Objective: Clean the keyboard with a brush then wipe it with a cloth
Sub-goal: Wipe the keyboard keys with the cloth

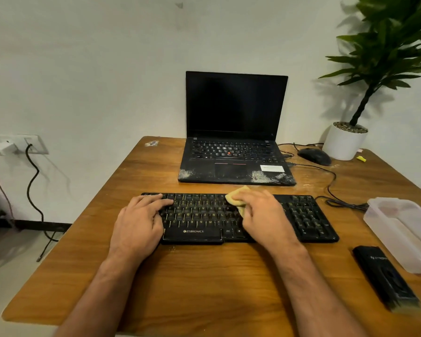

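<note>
Black plastic keyboard [301, 215] lies across a wooden table [204, 283], just in front of an open black laptop [236, 142]. The right hand [265, 215] presses a crumpled yellow cloth [236, 198] onto the keys, fingers curled around it. The left hand [141, 220] rests flat on the keyboard's left end, fingers relaxed.

Evenly lit indoors, moderately bright, with a slightly greenish-yellow cast. Light apparently from above and in front, to judge by soft shadows of the plant [384, 52] thrown on the wall [83, 57] behind it and faint cable shadows beside the socket far left of the left grip [141, 222]. Sharpest around both grips on the keyboard [301, 215], where key legends read clearly. Slightly smeared at the right grip [263, 215] and the cloth [236, 197] under it. Soft and blurred toward the lower right, on the black brush [384, 278] and the plastic box [404, 227]. Strong wide-angle bending at the edges, curving the table [204, 288] outline. Dull sheen on the wood, no harsh glare. Laptop screen [233, 103] plain black.
</note>
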A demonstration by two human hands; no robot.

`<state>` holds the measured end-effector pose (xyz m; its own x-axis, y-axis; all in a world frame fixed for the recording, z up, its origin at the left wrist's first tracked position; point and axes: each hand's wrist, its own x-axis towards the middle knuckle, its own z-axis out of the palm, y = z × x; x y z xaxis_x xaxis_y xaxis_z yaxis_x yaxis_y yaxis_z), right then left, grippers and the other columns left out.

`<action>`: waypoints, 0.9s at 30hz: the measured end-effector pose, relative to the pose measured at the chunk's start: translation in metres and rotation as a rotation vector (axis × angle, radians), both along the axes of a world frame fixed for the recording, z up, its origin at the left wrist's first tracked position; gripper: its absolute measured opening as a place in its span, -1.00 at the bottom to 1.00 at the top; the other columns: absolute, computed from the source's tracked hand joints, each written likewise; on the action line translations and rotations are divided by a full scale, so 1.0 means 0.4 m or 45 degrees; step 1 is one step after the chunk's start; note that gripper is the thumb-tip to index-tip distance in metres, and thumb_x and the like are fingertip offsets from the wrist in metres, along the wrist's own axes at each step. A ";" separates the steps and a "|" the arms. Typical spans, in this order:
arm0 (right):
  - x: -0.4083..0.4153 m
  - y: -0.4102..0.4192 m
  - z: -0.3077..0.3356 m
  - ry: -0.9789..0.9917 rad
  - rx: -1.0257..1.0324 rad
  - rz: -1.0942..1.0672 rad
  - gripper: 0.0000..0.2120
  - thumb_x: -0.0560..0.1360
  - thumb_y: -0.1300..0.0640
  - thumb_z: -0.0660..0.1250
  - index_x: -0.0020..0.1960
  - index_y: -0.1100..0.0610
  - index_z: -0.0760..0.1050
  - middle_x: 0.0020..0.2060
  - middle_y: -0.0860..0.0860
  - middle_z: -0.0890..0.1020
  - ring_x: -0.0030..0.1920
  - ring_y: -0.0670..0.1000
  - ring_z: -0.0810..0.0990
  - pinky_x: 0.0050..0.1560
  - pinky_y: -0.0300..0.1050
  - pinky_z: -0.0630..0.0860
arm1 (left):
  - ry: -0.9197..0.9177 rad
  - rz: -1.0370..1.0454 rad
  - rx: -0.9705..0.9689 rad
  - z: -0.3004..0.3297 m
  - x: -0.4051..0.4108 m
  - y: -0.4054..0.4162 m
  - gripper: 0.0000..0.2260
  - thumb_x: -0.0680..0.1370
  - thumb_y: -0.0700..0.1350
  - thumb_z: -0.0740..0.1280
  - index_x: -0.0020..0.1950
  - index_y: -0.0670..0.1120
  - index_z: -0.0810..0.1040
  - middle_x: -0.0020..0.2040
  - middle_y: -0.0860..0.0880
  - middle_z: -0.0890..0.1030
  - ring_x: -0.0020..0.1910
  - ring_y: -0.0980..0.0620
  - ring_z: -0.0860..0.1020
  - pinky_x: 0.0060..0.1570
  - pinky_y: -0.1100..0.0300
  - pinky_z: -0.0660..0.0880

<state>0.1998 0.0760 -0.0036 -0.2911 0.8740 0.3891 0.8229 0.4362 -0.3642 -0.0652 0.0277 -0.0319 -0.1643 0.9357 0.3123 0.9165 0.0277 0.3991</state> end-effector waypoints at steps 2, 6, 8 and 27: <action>-0.013 -0.022 0.008 0.026 -0.078 0.104 -0.67 0.50 0.27 0.27 0.14 -0.01 0.67 0.05 -0.14 0.65 0.09 -0.16 0.49 0.34 -0.21 0.41 | 0.002 -0.005 -0.002 0.003 0.001 -0.001 -0.52 0.50 -0.05 0.04 0.31 0.20 0.57 0.37 0.13 0.52 0.39 0.09 0.35 0.33 0.00 0.35; -0.034 -0.067 0.000 0.111 -0.037 0.373 -0.72 0.33 0.24 0.25 -0.21 0.04 0.72 -0.26 -0.12 0.70 -0.20 -0.17 0.57 -0.11 -0.21 0.59 | -0.006 0.009 -0.009 0.004 0.000 0.002 -0.59 0.57 -0.10 0.11 0.31 0.20 0.56 0.37 0.13 0.52 0.39 0.10 0.35 0.33 0.00 0.35; -0.035 -0.044 -0.009 0.133 0.052 0.244 -0.70 0.38 0.26 0.26 -0.04 0.04 0.72 -0.12 -0.11 0.72 -0.11 -0.12 0.54 -0.01 -0.23 0.55 | -0.014 0.014 -0.014 0.008 0.003 0.000 -0.53 0.52 -0.04 0.04 0.31 0.20 0.56 0.37 0.13 0.52 0.39 0.11 0.35 0.33 0.01 0.35; 0.012 -0.026 -0.015 0.185 0.012 0.119 -0.69 0.38 0.24 0.25 -0.13 -0.04 0.72 -0.17 -0.17 0.71 -0.12 -0.16 0.56 -0.03 -0.23 0.53 | -0.014 0.034 -0.005 0.006 0.008 0.000 -0.59 0.60 -0.19 0.20 0.33 0.20 0.55 0.39 0.15 0.50 0.41 0.13 0.32 0.35 0.04 0.30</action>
